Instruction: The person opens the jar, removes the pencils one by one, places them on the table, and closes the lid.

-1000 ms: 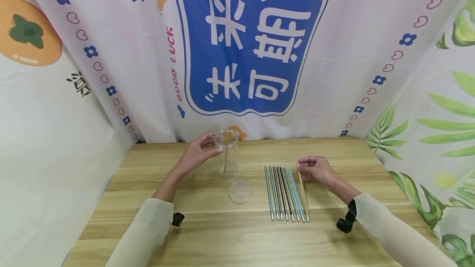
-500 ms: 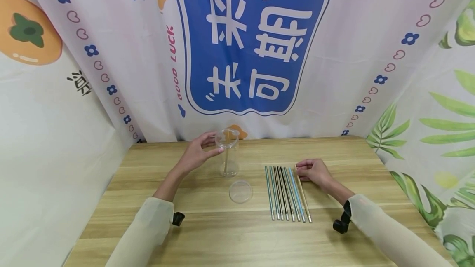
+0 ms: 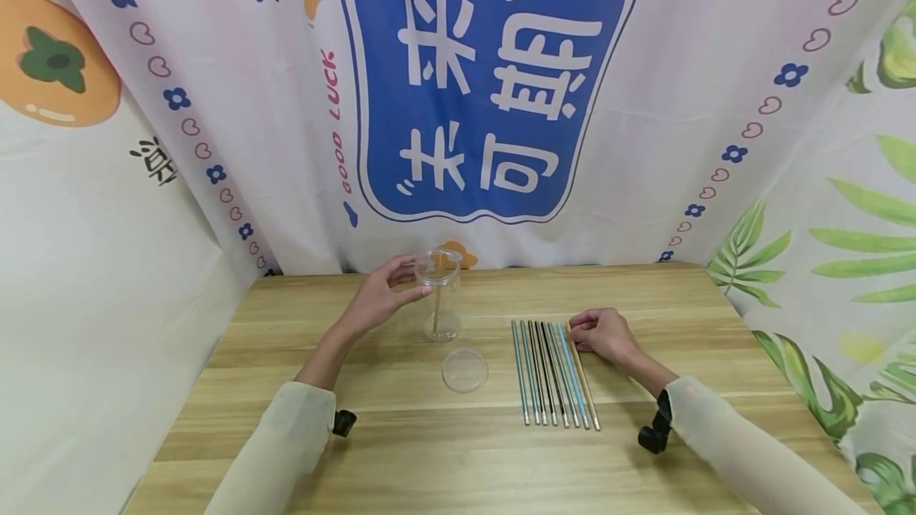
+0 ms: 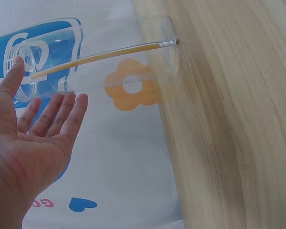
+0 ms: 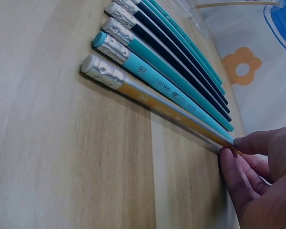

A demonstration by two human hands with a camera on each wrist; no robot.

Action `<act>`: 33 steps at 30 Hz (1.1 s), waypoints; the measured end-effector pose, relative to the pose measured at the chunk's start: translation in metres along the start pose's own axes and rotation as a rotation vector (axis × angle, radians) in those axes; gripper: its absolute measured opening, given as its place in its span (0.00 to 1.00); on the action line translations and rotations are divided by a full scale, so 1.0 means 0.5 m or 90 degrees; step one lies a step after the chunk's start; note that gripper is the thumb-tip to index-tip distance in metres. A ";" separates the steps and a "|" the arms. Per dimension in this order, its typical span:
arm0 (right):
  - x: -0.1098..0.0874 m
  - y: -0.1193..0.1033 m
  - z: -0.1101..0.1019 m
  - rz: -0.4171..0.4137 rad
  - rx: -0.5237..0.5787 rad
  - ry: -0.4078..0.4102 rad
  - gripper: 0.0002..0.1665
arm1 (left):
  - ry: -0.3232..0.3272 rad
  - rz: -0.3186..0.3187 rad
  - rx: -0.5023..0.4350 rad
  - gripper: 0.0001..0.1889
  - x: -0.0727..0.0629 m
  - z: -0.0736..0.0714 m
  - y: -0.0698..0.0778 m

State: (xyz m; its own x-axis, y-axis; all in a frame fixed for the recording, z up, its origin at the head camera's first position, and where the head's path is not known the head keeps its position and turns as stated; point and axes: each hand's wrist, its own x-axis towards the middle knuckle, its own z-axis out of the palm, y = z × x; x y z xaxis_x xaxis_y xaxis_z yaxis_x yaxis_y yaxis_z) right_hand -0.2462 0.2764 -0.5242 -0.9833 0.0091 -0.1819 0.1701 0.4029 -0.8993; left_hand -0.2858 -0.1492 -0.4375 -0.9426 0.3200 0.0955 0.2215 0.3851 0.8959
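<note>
On the right, my right hand (image 3: 603,334) pinches the far end of a yellow pencil (image 5: 152,102) between thumb and fingertips. That pencil lies beside a light blue pencil (image 5: 169,93), its white eraser toward me. My left hand (image 3: 382,296) is at the upper part of a clear plastic jar (image 3: 444,324), thumb at the neck on the near side. Its fingers look loose and nearly straight in the left wrist view, along the jar's side. Inside the upright jar leans one yellow pencil (image 4: 109,55), eraser end at the bottom.
Several teal pencils (image 3: 520,372) and black pencils lie in a row left of my right hand, erasers toward me. A clear round lid (image 3: 464,370) lies flat in front of the jar. A printed cloth (image 3: 300,229) hangs behind the wooden table (image 3: 429,459).
My right hand has shifted slightly left and toward me with the yellow pencil, bringing its far end nearer the light blue one. My left hand and the jar have stayed put.
</note>
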 end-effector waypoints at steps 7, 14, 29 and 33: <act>-0.002 -0.001 0.005 -0.036 -0.058 0.014 0.12 | 0.000 -0.002 0.004 0.42 -0.001 0.000 -0.001; -0.002 0.001 0.009 -0.048 -0.082 0.018 0.12 | 0.008 -0.002 0.014 0.41 -0.001 0.002 -0.001; -0.004 -0.004 0.009 -0.064 -0.080 0.017 0.11 | 0.009 0.004 0.019 0.40 -0.001 0.002 -0.003; -0.006 -0.023 0.008 -0.093 -0.101 0.022 0.12 | 0.008 0.007 0.021 0.40 0.000 0.001 -0.004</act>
State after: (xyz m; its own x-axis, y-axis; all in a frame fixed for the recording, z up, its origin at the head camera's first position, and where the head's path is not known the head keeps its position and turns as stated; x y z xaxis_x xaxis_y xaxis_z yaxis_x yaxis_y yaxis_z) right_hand -0.2449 0.2682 -0.5146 -0.9988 -0.0302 -0.0382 0.0158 0.5414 -0.8406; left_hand -0.2863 -0.1496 -0.4394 -0.9434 0.3128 0.1106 0.2392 0.4103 0.8800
